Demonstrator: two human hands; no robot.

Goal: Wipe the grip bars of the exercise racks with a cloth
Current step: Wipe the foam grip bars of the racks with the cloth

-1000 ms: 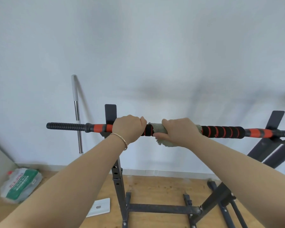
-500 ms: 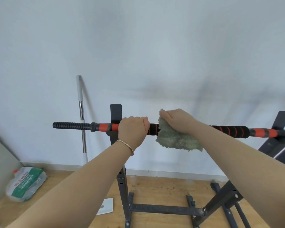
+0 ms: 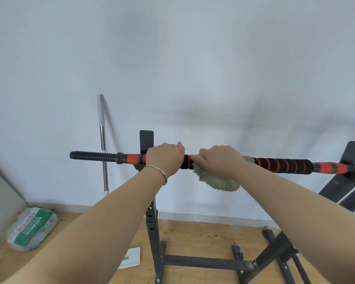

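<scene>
Across the middle of the view, the bar (image 3: 283, 165) lay level on its rack (image 3: 151, 222), its long axis running from the person's left to right, black foam banded with orange, a ribbed black end sticking out past the upright on the left. A green cloth (image 3: 217, 181) was draped over it just right of centre, most of it hanging below the bar. The right hand (image 3: 219, 160) sat on top of the cloth with fingers curled over, clamping it round the bar. Just beside it, touching or nearly so, the left hand (image 3: 164, 158) gripped the bare bar overhand, fingers wrapped round and thumb on top, a thin bracelet (image 3: 158, 171) on that wrist. By my judgement the wipe was partway done: the longest bare stretch of foam lay to the right of the right hand, along the bar's axis, so that hand, being nearer, would slide the cloth that way while the left steadied the bar. Leftward, the left hand blocked the path. Farther out, a second rack (image 3: 346, 191) carried the bar's right end, a metal pole (image 3: 103, 140) leaned on the wall (image 3: 172, 58), and a bag (image 3: 33, 228) lay on the wooden floor (image 3: 203, 236).
</scene>
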